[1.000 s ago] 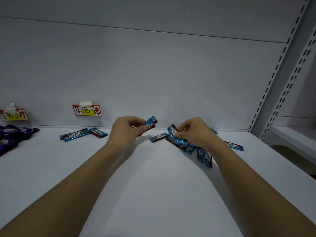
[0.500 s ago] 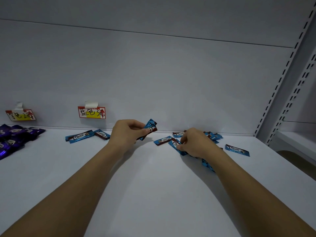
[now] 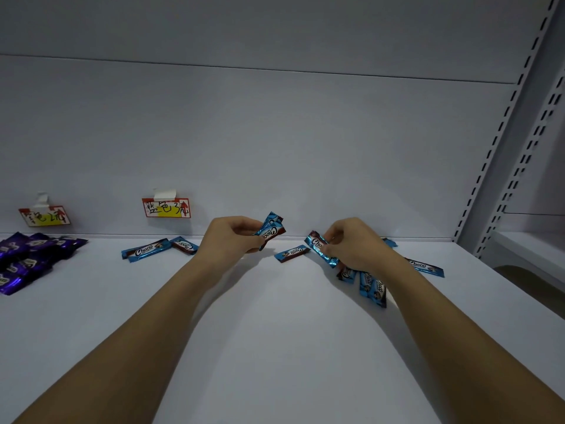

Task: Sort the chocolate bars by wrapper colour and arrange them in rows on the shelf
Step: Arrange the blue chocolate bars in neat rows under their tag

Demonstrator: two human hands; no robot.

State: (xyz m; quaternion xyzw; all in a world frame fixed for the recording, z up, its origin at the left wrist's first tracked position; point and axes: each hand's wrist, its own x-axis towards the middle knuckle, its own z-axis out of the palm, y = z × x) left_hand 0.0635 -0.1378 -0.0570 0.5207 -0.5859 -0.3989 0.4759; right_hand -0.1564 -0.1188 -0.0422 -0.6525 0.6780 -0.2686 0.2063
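My left hand [image 3: 232, 238] holds a small stack of blue-wrapped Choco bars [image 3: 270, 229] above the white shelf [image 3: 275, 347]. To the right, my right hand [image 3: 356, 243] pinches one blue bar [image 3: 319, 249] lifted off a loose pile of blue bars [image 3: 371, 284] that lies partly under my wrist. A single blue bar [image 3: 292, 253] lies flat between the hands. Two blue bars [image 3: 146, 252] rest near the back wall under a label. Purple-wrapped bars [image 3: 27, 258] are heaped at the far left.
Two handwritten paper labels [image 3: 166, 207] [image 3: 42, 215] are taped to the back wall. A lone blue bar [image 3: 425, 266] lies right of my right arm. Slotted shelf uprights [image 3: 501, 133] and a neighbouring shelf [image 3: 532, 252] stand at the right.
My right hand has lifted one blue bar off the pile, uncovering bars beneath it. The left hand keeps its stack in about the same spot.
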